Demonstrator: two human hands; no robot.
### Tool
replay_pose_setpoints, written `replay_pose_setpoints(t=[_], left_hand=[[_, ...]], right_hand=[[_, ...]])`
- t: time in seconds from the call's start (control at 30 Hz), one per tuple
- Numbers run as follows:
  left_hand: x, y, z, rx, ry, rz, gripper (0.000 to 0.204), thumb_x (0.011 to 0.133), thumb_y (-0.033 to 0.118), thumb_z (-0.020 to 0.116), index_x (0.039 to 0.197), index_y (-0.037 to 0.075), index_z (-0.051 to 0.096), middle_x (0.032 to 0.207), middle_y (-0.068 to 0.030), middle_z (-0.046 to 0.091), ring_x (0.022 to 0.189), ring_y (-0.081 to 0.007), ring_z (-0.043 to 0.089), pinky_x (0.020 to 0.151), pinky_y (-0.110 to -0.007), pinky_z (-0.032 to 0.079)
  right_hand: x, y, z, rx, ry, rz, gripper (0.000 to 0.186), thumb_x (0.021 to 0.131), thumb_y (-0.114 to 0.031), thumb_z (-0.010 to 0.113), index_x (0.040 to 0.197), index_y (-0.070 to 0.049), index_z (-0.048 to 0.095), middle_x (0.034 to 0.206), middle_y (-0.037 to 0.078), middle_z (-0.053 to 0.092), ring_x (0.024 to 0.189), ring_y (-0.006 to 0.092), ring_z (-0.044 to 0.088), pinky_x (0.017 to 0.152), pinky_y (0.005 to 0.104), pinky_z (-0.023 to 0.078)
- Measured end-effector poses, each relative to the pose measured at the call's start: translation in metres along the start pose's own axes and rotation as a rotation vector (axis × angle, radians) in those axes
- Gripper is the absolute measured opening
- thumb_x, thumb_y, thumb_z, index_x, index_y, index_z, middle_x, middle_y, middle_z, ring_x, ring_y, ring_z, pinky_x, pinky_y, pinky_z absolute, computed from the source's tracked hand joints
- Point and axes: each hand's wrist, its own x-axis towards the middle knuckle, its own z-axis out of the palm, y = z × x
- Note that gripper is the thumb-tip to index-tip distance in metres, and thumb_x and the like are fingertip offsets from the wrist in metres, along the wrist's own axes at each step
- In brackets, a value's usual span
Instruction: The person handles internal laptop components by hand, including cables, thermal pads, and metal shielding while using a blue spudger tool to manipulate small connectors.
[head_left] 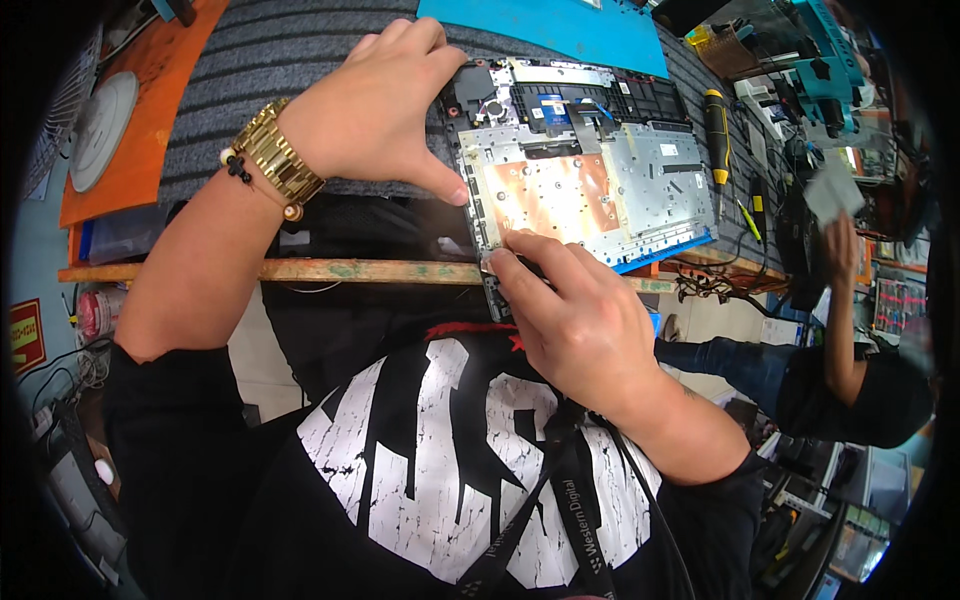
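Note:
A stripped laptop case (655, 195) lies inside up, tilted, across the front of the bench. Its metal plate has a copper-coloured patch in the middle and a black strip along the far side. My left hand (375, 115) steadies the far left corner, with its thumb pressed to the left edge and the fingers curled at the corner. At the near left edge my right hand (580, 315) is closed, thumb and forefinger pinching the rim. Whether a small part is between those fingertips is hidden.
A grey ribbed mat (270, 70) covers the bench, with a blue mat (560, 35) beyond. A black-and-yellow screwdriver (716, 135) and a thin yellow-green tool (748, 220) lie to the right. The bench's wooden edge (370, 271) runs nearby. At right, another person (850, 370) holds a pale flat object.

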Motion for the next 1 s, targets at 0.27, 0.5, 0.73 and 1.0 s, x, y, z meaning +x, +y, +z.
replay_pose_setpoints(t=[0.27,0.5,0.73,1.0], left_hand=[[0.001,-0.001,-0.002,-0.026,0.019,-0.001,0.133,0.062,0.067,0.113,0.164,-0.003,0.065,0.150,-0.0202,0.064,0.145,-0.0433,0.060,0.126,-0.055,0.051],[0.000,-0.001,-0.002,-0.029,0.015,-0.007,0.133,0.063,0.068,0.113,0.164,-0.003,0.065,0.150,-0.0195,0.065,0.145,-0.0425,0.060,0.127,-0.054,0.051],[0.000,0.000,-0.002,-0.005,0.027,-0.001,0.134,0.063,0.071,0.112,0.164,-0.003,0.065,0.151,-0.0197,0.065,0.145,-0.0422,0.060,0.126,-0.054,0.051],[0.000,0.001,-0.002,-0.012,0.031,-0.004,0.134,0.064,0.072,0.111,0.164,-0.004,0.065,0.151,-0.0199,0.064,0.145,-0.0421,0.059,0.127,-0.053,0.050]], right_hand=[[0.008,-0.007,-0.015,0.055,-0.117,0.094,0.048,0.094,0.000,0.088,0.141,-0.009,0.083,0.129,0.012,0.075,0.106,0.0371,0.083,0.086,0.0486,0.068],[0.013,-0.005,-0.019,0.168,-0.161,0.139,0.049,0.094,0.003,0.085,0.142,-0.010,0.083,0.123,0.014,0.069,0.093,0.0380,0.081,0.079,0.0516,0.066],[0.017,0.005,-0.021,0.266,-0.184,0.174,0.045,0.098,0.004,0.080,0.141,-0.010,0.084,0.116,0.016,0.065,0.088,0.0378,0.078,0.077,0.0516,0.064],[0.023,0.006,-0.028,0.326,-0.245,0.244,0.039,0.104,0.002,0.077,0.141,-0.009,0.085,0.112,0.016,0.062,0.092,0.0364,0.072,0.081,0.0484,0.061]])
